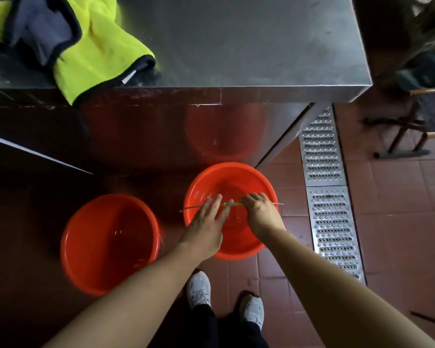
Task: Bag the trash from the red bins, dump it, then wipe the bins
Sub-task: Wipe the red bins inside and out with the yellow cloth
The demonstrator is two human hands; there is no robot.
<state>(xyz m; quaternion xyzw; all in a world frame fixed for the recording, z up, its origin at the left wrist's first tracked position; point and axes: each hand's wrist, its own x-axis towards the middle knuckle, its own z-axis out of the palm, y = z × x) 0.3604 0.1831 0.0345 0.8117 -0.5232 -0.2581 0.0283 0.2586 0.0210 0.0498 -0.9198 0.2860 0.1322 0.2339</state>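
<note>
Gripping thin wire handle (276,203), right hand (258,209).

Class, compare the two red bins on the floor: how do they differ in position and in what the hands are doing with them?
The right bin sits nearer the metal counter; the left bin sits closer to the person's feet. The right bin's wire handle is raised across its mouth, gripped by the right hand, with the left hand open beside it; the left bin is untouched. Both are red, round, upright and look empty.
</note>
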